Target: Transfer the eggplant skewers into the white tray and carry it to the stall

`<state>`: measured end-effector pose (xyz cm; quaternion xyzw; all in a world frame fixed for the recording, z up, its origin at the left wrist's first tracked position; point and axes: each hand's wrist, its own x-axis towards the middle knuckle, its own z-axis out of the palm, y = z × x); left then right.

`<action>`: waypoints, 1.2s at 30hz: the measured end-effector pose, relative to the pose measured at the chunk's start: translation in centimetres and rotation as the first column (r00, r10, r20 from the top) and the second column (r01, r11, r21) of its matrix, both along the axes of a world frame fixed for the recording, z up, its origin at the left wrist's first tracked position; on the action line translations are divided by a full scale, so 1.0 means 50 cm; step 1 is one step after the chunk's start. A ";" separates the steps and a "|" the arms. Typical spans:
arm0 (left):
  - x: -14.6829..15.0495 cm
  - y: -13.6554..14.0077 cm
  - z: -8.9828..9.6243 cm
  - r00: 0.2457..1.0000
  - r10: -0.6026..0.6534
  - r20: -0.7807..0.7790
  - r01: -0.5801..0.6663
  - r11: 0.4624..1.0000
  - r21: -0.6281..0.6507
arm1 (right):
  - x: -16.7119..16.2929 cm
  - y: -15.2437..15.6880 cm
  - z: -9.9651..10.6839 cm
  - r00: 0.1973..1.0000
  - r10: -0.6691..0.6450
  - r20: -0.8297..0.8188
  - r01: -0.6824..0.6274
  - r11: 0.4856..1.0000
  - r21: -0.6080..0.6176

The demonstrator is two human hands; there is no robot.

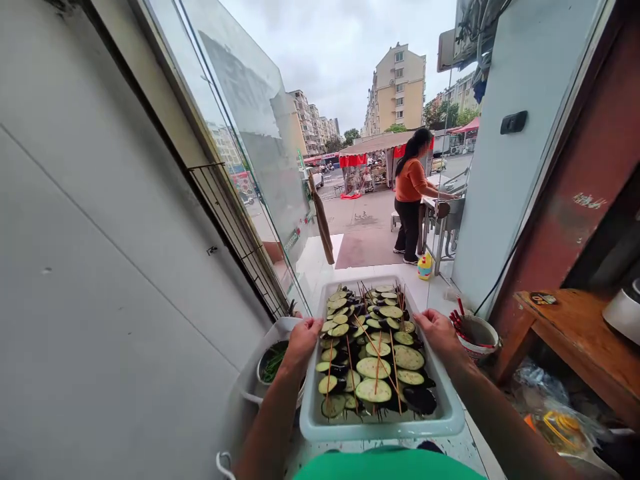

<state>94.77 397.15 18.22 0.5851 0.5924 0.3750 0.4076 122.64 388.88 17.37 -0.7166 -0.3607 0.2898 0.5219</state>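
Both my hands carry a pale plastic tray (383,430) in front of my body, one at each long side. My left hand (304,339) grips the left rim, its fingers closed on the edge. On the right rim, my right hand (437,331) is closed in the same way. Skewered eggplant slices (374,368), pale green with dark purple skin, lie piled in the tray. Thin wooden sticks run through them, a few crossing on top. What looks like water shows at the tray's near end.
A glass door (260,133) stands at the left of the doorway. Beyond it, a person in an orange top (414,180) works at a metal sink (453,213). A yellow bottle (425,266) is on the floor. A bucket (475,333) and wooden table (590,333) are at right; a bowl of greens (273,362) is at left.
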 end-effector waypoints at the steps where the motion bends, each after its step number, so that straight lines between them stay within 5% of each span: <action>1: 0.008 0.048 0.015 1.000 0.000 0.012 0.000 1.000 -0.009 | 0.007 0.047 0.020 1.000 -0.012 0.007 0.012 1.000 -0.013; 6: 0.025 0.271 0.085 0.996 0.040 0.076 -0.035 0.998 -0.061 | 0.023 0.293 0.113 0.998 0.034 -0.049 -0.033 0.999 0.017; 11: 0.128 0.434 0.054 0.985 0.172 0.004 -0.171 0.982 -0.078 | 0.134 0.509 0.101 0.986 0.141 -0.090 -0.139 0.990 0.026; 16: 0.384 0.374 0.009 0.963 0.267 -0.043 -0.269 0.960 -0.077 | 0.394 0.474 0.052 0.972 0.199 -0.127 -0.196 0.980 0.031; 19: 0.465 0.309 0.047 0.965 0.259 -0.031 -0.261 0.963 -0.064 | 0.473 0.406 0.078 0.964 0.211 -0.162 -0.213 0.977 0.007; 22: 0.365 0.287 0.154 0.977 0.212 -0.021 -0.213 0.976 -0.040 | 0.371 0.367 0.178 0.970 0.188 -0.157 -0.189 0.982 0.006; 27: -0.033 0.273 0.369 0.994 0.105 0.013 -0.104 0.994 -0.029 | -0.038 0.308 0.406 0.992 0.082 -0.101 -0.084 0.996 -0.015; 29: -0.139 0.247 0.427 0.996 0.085 0.022 -0.085 0.996 -0.027 | -0.149 0.265 0.472 0.994 0.048 -0.094 -0.052 0.998 -0.041; 32: -0.200 0.187 0.491 0.997 0.078 0.022 -0.078 0.997 -0.024 | -0.212 0.191 0.544 0.997 0.026 -0.077 -0.029 0.999 -0.041; 36: -0.208 0.140 0.566 0.997 0.066 0.027 -0.065 0.997 -0.032 | -0.216 0.153 0.624 0.997 0.047 -0.062 -0.047 0.999 -0.006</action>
